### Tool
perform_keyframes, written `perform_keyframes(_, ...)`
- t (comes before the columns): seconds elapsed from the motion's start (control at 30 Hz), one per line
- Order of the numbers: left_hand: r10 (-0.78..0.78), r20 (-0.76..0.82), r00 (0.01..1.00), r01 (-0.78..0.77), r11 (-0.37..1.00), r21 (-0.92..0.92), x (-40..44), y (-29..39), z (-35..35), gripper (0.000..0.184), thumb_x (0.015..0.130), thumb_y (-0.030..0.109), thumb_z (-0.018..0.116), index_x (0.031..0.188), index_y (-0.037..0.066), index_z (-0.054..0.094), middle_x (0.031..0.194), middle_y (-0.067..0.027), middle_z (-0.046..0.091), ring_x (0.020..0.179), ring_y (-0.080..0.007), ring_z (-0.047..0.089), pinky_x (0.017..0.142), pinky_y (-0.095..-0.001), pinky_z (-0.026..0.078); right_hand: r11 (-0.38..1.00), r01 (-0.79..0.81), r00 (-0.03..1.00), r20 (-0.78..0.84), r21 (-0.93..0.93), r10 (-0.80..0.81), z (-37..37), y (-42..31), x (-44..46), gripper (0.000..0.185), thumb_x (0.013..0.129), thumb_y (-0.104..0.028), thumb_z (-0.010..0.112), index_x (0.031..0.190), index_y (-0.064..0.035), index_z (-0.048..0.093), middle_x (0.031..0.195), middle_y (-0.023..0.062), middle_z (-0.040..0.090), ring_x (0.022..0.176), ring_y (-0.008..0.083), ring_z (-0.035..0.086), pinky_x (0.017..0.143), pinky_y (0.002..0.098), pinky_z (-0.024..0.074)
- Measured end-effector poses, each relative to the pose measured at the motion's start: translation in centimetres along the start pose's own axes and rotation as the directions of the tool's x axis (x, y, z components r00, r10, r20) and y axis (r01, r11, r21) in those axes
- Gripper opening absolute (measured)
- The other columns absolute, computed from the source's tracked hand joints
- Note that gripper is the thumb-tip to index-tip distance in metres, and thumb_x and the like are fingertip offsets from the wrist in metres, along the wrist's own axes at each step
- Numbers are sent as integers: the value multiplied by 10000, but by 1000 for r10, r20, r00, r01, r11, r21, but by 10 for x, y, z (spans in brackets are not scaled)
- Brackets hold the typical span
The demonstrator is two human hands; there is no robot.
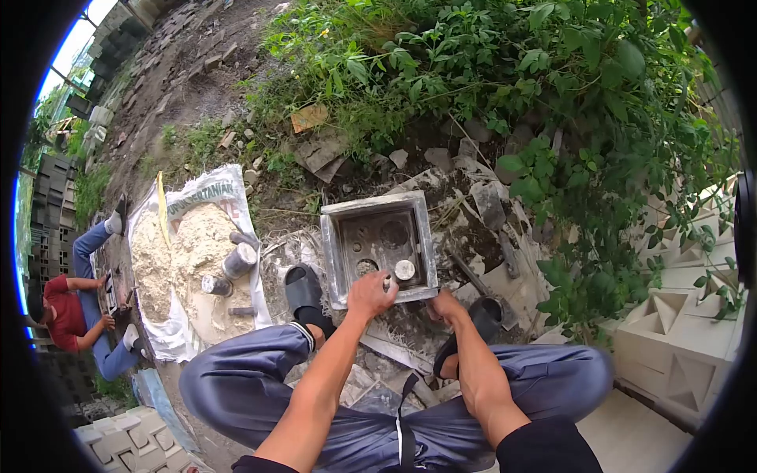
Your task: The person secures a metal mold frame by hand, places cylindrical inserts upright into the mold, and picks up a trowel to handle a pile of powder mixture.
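Observation:
A square grey box mould (328, 244) stands on the ground between my feet, with round shapes in its floor. My left hand (371, 296) is closed in a fist over its near edge. From that fist sticks the end of a short rod-like handle (386, 281); the rest is hidden. A pale round disc (404, 270) shows inside the mould just beyond the fist. At the mould's near right corner, my right hand (446, 307) is closed on the rim, its fingertips partly hidden.
Left of me, a white sack (169, 329) carries pale powder (201, 240) and several cylindrical pieces (239, 260). A hammer-like tool (469, 272) lies at right. Plants (583, 158) overhang the far side; pale patterned blocks (670, 335) stand right. A person in red (63, 311) sits far left.

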State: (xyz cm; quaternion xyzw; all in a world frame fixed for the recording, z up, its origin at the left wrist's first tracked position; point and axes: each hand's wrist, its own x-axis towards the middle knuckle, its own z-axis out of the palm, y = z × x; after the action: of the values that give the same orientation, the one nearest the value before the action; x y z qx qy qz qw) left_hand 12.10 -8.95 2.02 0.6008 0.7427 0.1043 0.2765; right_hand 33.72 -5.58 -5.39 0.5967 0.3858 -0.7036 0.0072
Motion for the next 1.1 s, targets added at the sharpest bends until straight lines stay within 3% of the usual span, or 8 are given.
perform_keyframes(0.13, 27, 5, 1000, -27, 1000, -11, 0, 4, -9, 394, 808, 388, 531, 1043, 88, 630, 999, -178, 643, 889, -360, 624, 796, -443, 501, 994, 11, 996, 89, 109, -21, -5, 9, 17, 256, 807, -216, 591, 659, -9, 562, 477, 103, 494, 354, 237, 455, 381, 392, 351)
perform_keyframes(0.27, 3, -62, 998, -7, 998, -66, -5, -6, 11, 348, 786, 320, 564, 1024, 70, 609, 1021, -170, 628, 930, -350, 603, 822, -428, 477, 910, -66, 750, -622, -409, -225, 31, 0, -17, 327, 750, -250, 640, 857, 58, 651, 874, 287, 640, 871, 419, 626, 760, 475, 491)
perform_keyframes(0.47, 618, -316, 720, -605, 782, 150, -62, 37, 32, 317, 727, 149, 590, 1029, 69, 538, 922, -96, 559, 944, -262, 540, 826, -371, 422, 926, -107, 593, -771, -363, -234, 64, 18, -26, 446, 788, -363, 655, 1039, -4, 572, 912, 253, 639, 942, 428, 596, 785, 481, 462)
perform_keyframes(0.6, 134, 123, 983, -100, 963, -251, -60, 63, 88, 370, 788, 255, 605, 1061, 8, 568, 1008, -162, 623, 903, -315, 604, 823, -398, 462, 973, 229, 710, -685, 8, -161, 34, 31, -35, 510, 919, -439, 481, 933, 49, 628, 873, 282, 639, 879, 450, 605, 782, 472, 453)
perform_keyframes(0.73, -605, 390, 694, 680, 374, -630, -27, 87, 101, 563, 783, 474, 695, 851, -83, 656, 846, -149, 671, 787, -278, 644, 767, -389, 483, 971, 214, 727, -681, 105, -87, 34, 56, -7, 472, 921, -410, 489, 955, 31, 655, 906, 280, 643, 907, 420, 620, 784, 456, 461)
perform_keyframes(0.8, -614, 349, 708, 631, 329, -702, -26, 91, 100, 495, 761, 424, 746, 847, -56, 659, 801, -112, 655, 686, -245, 626, 657, -372, 497, 934, 326, 628, -704, -147, -331, 45, 53, -25, 490, 941, -417, 476, 954, 40, 654, 769, 138, 654, 713, 239, 626, 618, 376, 480)
perform_keyframes(0.9, -527, 525, 668, 672, 124, -730, -17, 82, 101, 382, 729, 323, 800, 848, -14, 663, 733, -66, 622, 522, -153, 542, 441, -313, 418, 898, 195, 871, -491, 395, 27, 47, 33, -47, 479, 954, -408, 448, 952, 24, 655, 774, 146, 664, 734, 259, 633, 654, 390, 479)
perform_keyframes(1.1, -555, 422, 717, 644, 296, -706, -11, 95, 90, 466, 689, 360, 824, 904, -18, 657, 751, -57, 616, 551, -151, 498, 498, -315, 410, 953, 274, 715, -691, 132, -110, 53, 47, -24, 511, 967, -400, 382, 966, 30, 659, 856, 245, 651, 847, 395, 617, 748, 458, 436)
